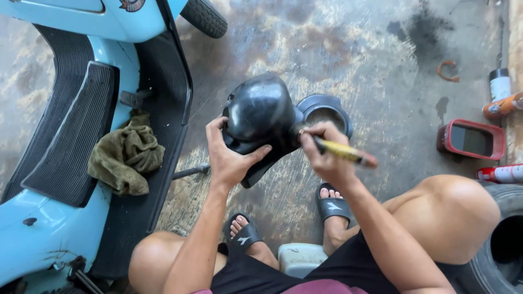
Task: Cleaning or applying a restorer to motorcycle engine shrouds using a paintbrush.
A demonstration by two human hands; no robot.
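Note:
My left hand (230, 154) grips a rounded black plastic scooter cover (260, 113) from below and holds it up in front of me. My right hand (325, 154) is closed on a screwdriver with a yellow handle (344, 152); its tip is hidden against the right side of the cover. A round opening with a black rim (326, 111) shows at the cover's right end. My knees and sandalled feet are below the hands.
A light-blue scooter (49, 228) with black ribbed floor mats stands at the left, an olive rag (126, 155) lying on its footboard. On the stained concrete at right are a red rectangular tray (472, 140), spray cans (500, 103) and a tyre (504, 245).

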